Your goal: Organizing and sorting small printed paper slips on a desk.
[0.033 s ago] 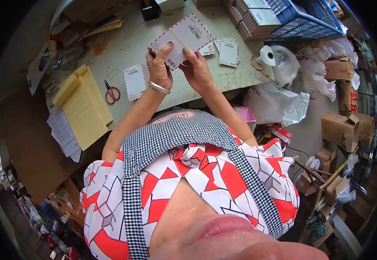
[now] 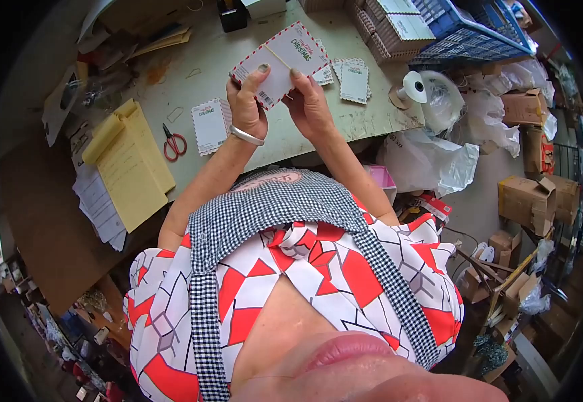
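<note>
Right hand (image 2: pixel 313 110) shifts slightly since the earlier frame: thumb slides up the card face, now at the near end of the tan elastic band (image 2: pixel 278 56). Left hand and the white rectangular paper card stack with red-striped scalloped border (image 2: pixel 278 75) stay about put.

Stack is held up over the pale green worn tabletop (image 2: pixel 274 144), a little inside its front edge. Tabletop shows between stack and the red-handled scissors (image 2: pixel 174 144) at left, and again between right wrist and front edge. Tighter to the right: white loose cards (image 2: pixel 354 82) lie just beyond the stack's right corner, a white cone-shaped spool (image 2: pixel 412 87) further along. Another white striped-border card (image 2: pixel 209 126) lies beside the left wrist.

Long axis of stack runs diagonally, lower left to upper right; printed heading sits at the upper-right end, barcode at the lower-left end. Band crosses the short way, near mid-length.

Left hand (image 2: pixel 244 106), silver bangle (image 2: pixel 246 136) at wrist, grips the lower-left end, thumb flat on top. Right hand holds the lower-right side, thumb on top; its fingers are mostly hidden underneath, so their exact grip can't be told. Both forearms reach forward, converging.
</note>
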Motion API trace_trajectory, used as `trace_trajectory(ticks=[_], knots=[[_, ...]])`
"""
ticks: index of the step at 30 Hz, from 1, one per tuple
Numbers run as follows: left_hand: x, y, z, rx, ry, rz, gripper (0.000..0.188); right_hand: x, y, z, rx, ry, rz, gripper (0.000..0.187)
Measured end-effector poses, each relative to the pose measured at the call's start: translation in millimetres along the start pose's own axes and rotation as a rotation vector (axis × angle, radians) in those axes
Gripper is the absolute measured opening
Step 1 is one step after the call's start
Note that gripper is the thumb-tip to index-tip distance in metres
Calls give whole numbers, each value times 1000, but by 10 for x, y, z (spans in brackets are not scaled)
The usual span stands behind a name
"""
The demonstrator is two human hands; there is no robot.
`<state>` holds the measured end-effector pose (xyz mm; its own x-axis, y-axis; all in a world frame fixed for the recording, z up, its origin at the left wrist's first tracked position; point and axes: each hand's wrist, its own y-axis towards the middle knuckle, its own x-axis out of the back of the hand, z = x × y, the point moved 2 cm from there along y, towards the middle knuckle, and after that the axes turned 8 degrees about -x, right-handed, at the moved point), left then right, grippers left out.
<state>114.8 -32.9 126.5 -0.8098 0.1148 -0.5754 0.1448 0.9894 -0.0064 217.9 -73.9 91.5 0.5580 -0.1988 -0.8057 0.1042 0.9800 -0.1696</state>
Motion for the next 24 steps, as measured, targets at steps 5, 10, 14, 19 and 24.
trace_trajectory(ticks=[5, 10, 14, 19, 24], knots=[[-17, -11, -51, -43, -14, 7, 43, 5, 46, 97, -54, 2, 34, 49], [-53, 1, -77, -44, 65, 45, 41, -21, 82, 101, -52, -55, 7, 58], [-32, 35, -199, 54, 393, 58, 85, 147, 320, 509, -80, -10, -67, 63], [472, 50, -455, 47, 306, 67, 74, 529, 830, 1693, 104, -140, -194, 48], [1491, -12, -645, -43, 217, -202, 74, 1196, 1837, 2826, 292, -6, -382, 57]])
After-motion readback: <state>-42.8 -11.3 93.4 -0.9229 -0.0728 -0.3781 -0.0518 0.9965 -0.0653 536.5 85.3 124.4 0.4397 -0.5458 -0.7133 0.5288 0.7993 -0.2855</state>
